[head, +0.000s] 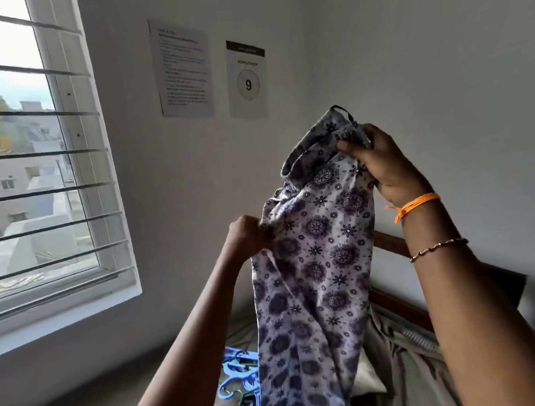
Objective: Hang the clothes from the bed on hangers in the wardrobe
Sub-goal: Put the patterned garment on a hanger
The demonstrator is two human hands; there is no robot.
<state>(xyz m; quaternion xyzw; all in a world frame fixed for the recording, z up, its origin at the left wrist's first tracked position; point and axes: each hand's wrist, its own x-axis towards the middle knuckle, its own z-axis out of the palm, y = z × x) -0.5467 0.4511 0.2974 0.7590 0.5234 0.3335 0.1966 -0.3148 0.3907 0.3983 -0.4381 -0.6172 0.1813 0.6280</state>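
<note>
- Above the bed (411, 380), at mid-frame, a patterned garment (315, 263) hangs in the air; its lower end drops out of view at the near edge.
- Right hand (381, 165): fingers curled, pinching the bunched top edge of the garment, where a dark loop (343, 111) stands up.
- Left hand (249, 236): fingers closed on the garment's left edge, lower than the right hand.
- Long axis: close to vertical, the top leaning slightly to the right. The gathered top end points up toward the far wall; the loose end points down toward the bed.
- Blue hangers (238, 381) lie on the bed, near and left of the hanging cloth. The cloth partly covers them.
- Risk: the garment appears to be held at two small pinch points only. If either pinch loosens, the cloth would probably slump back onto the bed.
- Risk: the loose lower end hangs close to the hangers and could snag a hook when the garment is moved.
- Risk: the top edge is bunched, so the opening for a hanger may be hard to find; spreading it first is advisable.
- Wardrobe: not in view.
</note>
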